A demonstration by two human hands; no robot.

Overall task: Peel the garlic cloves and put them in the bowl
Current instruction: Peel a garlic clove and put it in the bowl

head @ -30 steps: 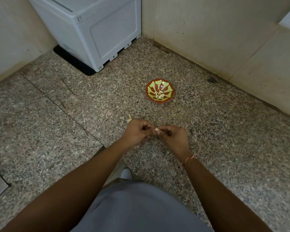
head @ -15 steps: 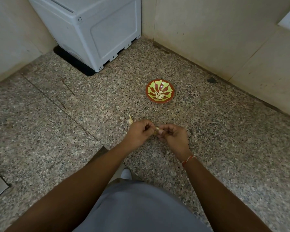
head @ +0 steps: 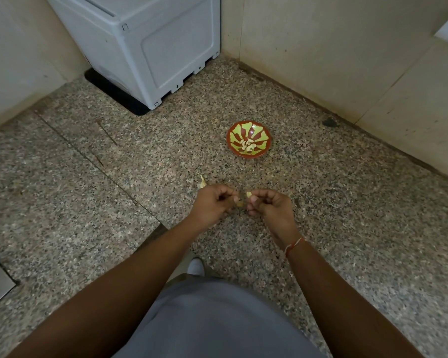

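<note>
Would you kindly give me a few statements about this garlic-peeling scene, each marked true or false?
1. The bowl sits on the speckled floor beyond both hands. True.
2. The bowl is empty. False: several peeled cloves lie at its centre.
3. The right hand pinches a small pale garlic piece at its fingertips. True.
4. The two hands are pressed together. False: a gap shows between the left hand and the right hand.
5. The thread bracelet is on the left wrist. False: it is on the right wrist.
6. A grey appliance stands in the corner, left of the bowl and farther away. True.
</note>
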